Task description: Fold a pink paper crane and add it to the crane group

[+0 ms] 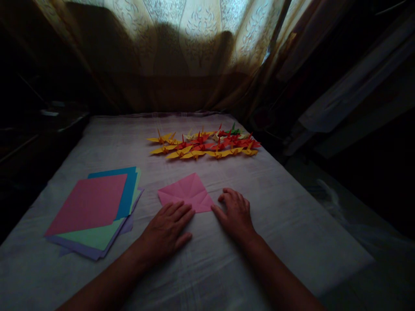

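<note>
A pink sheet of origami paper (186, 192) with crease lines lies on the cloth in front of me. My left hand (168, 226) rests flat with its fingers stretched over the sheet's near left edge. At the sheet's right corner, the thumb of my right hand (236, 211) touches or nearly touches the paper. The other fingers of that hand are bent loosely and apart from the thumb, with nothing visible between them.
To the left lies a stack of coloured paper, with a pink sheet (94, 198) over blue, green and purple ones. Several folded paper cranes (201, 144) stand in rows farther back on the cloth-covered table (123, 138). Behind it hangs a curtain (194, 90).
</note>
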